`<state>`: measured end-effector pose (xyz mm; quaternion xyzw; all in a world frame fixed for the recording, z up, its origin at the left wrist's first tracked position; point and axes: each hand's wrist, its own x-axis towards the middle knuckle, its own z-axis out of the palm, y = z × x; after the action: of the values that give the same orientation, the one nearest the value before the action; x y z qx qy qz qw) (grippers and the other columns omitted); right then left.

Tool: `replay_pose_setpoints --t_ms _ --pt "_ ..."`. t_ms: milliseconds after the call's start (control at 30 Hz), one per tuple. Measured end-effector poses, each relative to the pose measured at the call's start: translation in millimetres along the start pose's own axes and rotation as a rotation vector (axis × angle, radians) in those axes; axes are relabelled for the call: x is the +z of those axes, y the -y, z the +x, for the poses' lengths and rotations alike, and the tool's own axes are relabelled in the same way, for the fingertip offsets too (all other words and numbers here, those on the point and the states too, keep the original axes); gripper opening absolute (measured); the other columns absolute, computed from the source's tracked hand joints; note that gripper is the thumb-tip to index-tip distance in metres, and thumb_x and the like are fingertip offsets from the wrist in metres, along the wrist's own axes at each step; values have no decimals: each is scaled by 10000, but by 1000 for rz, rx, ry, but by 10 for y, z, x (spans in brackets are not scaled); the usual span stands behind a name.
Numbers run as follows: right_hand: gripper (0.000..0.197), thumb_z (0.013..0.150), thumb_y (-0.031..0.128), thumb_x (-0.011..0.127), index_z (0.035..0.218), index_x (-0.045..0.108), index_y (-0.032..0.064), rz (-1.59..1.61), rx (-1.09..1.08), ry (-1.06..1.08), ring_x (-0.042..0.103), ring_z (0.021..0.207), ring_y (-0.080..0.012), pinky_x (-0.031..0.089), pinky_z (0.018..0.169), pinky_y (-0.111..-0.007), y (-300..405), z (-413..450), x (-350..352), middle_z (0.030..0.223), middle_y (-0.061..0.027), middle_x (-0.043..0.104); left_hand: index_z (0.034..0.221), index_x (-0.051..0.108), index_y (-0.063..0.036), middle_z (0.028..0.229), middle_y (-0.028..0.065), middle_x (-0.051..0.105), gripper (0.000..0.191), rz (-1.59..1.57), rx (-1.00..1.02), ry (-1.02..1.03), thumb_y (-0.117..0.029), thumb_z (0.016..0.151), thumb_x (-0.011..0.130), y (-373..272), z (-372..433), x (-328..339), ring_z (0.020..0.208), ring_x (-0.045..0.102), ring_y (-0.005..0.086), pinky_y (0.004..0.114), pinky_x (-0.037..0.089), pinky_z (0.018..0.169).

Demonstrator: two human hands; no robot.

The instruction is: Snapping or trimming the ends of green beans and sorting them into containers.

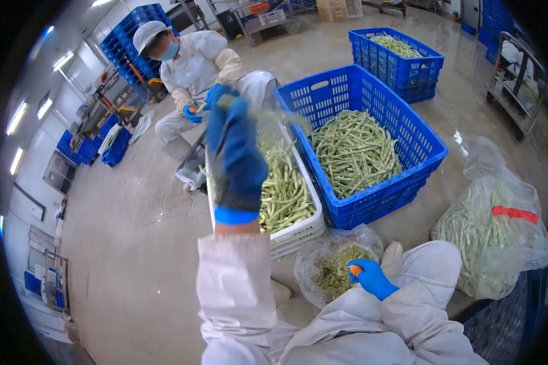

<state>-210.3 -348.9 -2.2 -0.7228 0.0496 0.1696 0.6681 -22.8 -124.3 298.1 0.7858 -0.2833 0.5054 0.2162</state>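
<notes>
My left hand (237, 146), in a dark blue knit work glove over a blue inner glove, is raised above the white plastic crate (297, 232). It is blurred, and its fingers are closed around green beans (227, 101) that stick out past the fist. Long pale green beans (285, 196) fill the crate beneath it. Low by my knee, my right hand (374, 277) in a blue glove grips the orange handle (356, 270) of a small tool whose working end I cannot make out. Beside that hand lies an opened clear plastic bag (308, 269) of green trimmings (340, 269).
A blue crate (319, 182) holding beans stands right of the white one. Farther back is another blue crate (395, 75) with beans. A tied clear bag of beans (488, 232) sits at right. Opposite, a co-worker (201, 59) in white sits holding an orange-handled tool. The floor (132, 255) looks wet.
</notes>
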Motion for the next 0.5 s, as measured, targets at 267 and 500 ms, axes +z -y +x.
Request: replay_pose_setpoints --t_ms 267,500 --pt "400 758 164 578 1155 584 109 -699 -344 239 524 970 -420 443 823 -464 -2 -123 91 1130 -270 496 1138 550 1 1136 161 571 365 -595 -753 293 -203 839 597 1143 -1339 722 1051 544 248 335 423 904" --pt "338 778 206 573 1076 608 51 -550 -234 364 572 893 -347 462 775 -414 -185 -7 201 942 -207 600 1104 542 18 1084 233 580 492 -67 -1049 577 -275 734 682 1616 -2752 1736 1028 558 341 355 437 883"
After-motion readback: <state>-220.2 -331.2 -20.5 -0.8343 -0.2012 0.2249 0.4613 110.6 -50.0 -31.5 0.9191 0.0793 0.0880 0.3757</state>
